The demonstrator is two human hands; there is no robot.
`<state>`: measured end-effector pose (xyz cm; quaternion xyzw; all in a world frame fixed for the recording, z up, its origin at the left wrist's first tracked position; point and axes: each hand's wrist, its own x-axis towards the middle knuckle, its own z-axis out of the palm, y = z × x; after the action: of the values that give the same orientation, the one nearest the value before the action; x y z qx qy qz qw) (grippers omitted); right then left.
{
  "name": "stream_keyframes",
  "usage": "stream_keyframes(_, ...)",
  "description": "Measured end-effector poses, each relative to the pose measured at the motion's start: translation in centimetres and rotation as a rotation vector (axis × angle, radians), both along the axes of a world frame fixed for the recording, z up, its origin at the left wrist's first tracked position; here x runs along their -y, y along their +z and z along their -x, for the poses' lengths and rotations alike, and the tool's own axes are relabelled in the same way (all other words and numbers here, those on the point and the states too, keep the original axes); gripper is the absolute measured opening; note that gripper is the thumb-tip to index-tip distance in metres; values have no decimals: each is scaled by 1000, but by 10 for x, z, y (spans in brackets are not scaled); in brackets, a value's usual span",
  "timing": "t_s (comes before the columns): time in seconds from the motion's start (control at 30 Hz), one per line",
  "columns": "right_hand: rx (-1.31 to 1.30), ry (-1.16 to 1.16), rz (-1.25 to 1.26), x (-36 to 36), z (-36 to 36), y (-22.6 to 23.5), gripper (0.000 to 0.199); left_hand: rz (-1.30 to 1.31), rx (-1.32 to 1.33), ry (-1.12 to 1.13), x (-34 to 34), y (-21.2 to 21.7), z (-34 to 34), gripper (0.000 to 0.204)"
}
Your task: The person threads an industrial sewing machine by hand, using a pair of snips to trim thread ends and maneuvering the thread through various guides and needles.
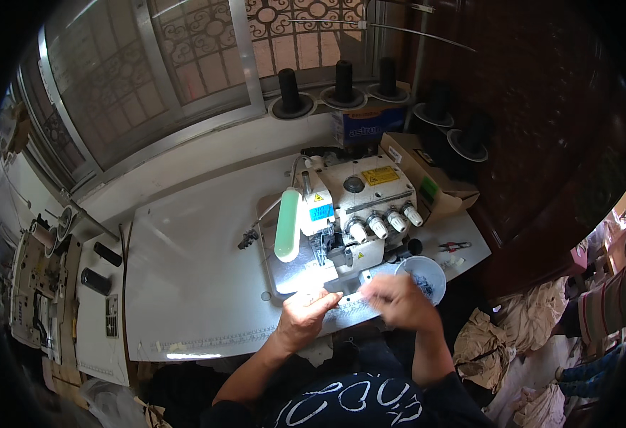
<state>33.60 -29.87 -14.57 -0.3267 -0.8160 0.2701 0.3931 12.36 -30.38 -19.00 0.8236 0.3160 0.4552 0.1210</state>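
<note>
I sit at a white overlock sewing machine on a white table. My left hand rests at the table's front edge just below the lit plate under the needle, fingers curled and pointing right toward the machine's front cover. My right hand is blurred, raised in front of the machine's lower right, next to a small white bowl. Whether either hand holds anything I cannot tell. A pale green tube lamp hangs at the machine's left side.
Black thread cones stand on a rack behind the machine, beside a cardboard box. Small red snips lie at the table's right. A second machine stands far left. Piles of pale cloth lie on the floor at the right.
</note>
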Motion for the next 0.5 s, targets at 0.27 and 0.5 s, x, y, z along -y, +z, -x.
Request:
stream_keyframes(0.27,437,-579,-240,-62,-7,27,18,-56,33,-22,4,-7,1,15)
stream_keyframes(0.5,562,-545,-146,-72,0,38,26,-16,-33,-11,1,-11,7,19)
